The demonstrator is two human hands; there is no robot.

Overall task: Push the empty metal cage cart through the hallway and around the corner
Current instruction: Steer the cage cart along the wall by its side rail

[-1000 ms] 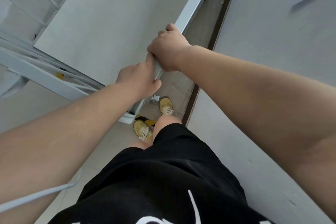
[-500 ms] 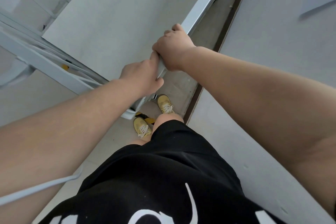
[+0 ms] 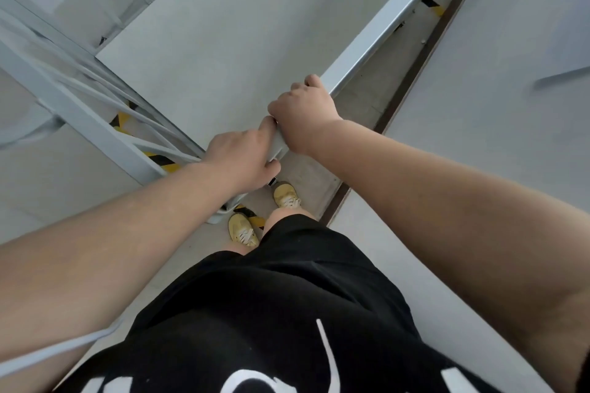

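Now | left hand (image 3: 242,158), right hand (image 3: 303,116) both clenched on cart rail (image 3: 386,29) | wall (image 3: 510,143) beside

This looks like a service corridor in a warehouse or industrial building. The floor (image 3: 306,169) is bare grey concrete, marked with yellow-and-black hazard tape (image 3: 161,160), and a plain pale wall (image 3: 479,112) with a dark skirting strip (image 3: 412,67) runs close alongside a grey metal cage cart (image 3: 383,22).
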